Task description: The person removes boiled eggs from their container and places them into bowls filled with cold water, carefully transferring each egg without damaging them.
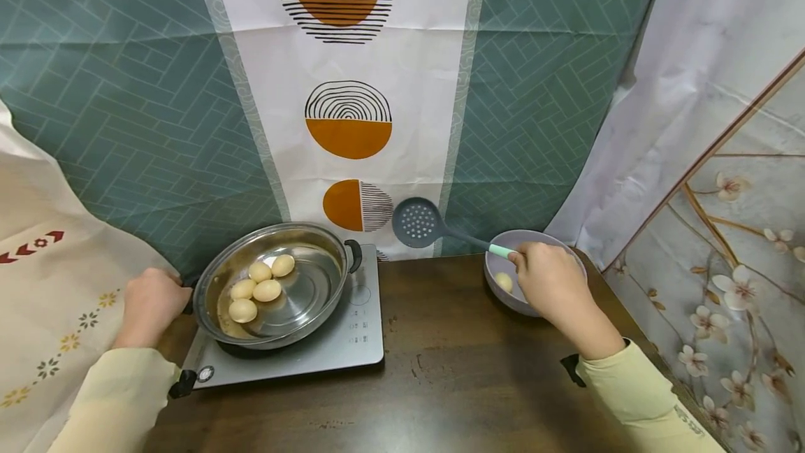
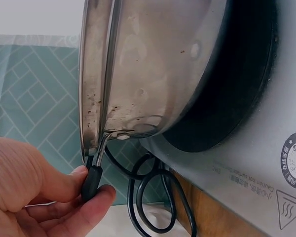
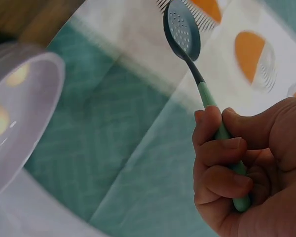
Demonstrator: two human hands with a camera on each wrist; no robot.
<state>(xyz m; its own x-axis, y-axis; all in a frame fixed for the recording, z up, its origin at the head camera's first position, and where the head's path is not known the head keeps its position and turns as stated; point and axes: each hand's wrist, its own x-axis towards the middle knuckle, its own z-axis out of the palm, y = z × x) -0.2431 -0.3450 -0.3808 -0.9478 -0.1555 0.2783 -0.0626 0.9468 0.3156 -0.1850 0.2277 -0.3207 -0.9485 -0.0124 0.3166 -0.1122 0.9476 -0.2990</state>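
Note:
The left hand (image 1: 151, 301) pinches the black side handle (image 2: 92, 183) of a steel pan (image 1: 277, 334), thumb on one side and fingers on the other. Several pale egg-shaped pieces (image 1: 267, 291) lie in the pan's left half. In the right hand (image 1: 546, 278), fingers curl round the green handle (image 3: 238, 170) of a slotted spoon (image 1: 417, 222); its grey perforated head points left and holds nothing. Below and behind that hand stands a lilac bowl (image 1: 575, 265) with one pale piece (image 1: 504, 281) visible in the head view; the right wrist view shows two in the bowl (image 3: 52, 81).
Beneath the pan is a silver cooktop (image 1: 361, 341) on a brown wooden table (image 1: 440, 376). Black cable (image 2: 160, 229) coils behind the cooktop's left side. A patterned curtain (image 1: 522, 131) hangs behind, with floral panels (image 1: 723, 285) at the right and cream cloth (image 1: 56, 285) at the left.

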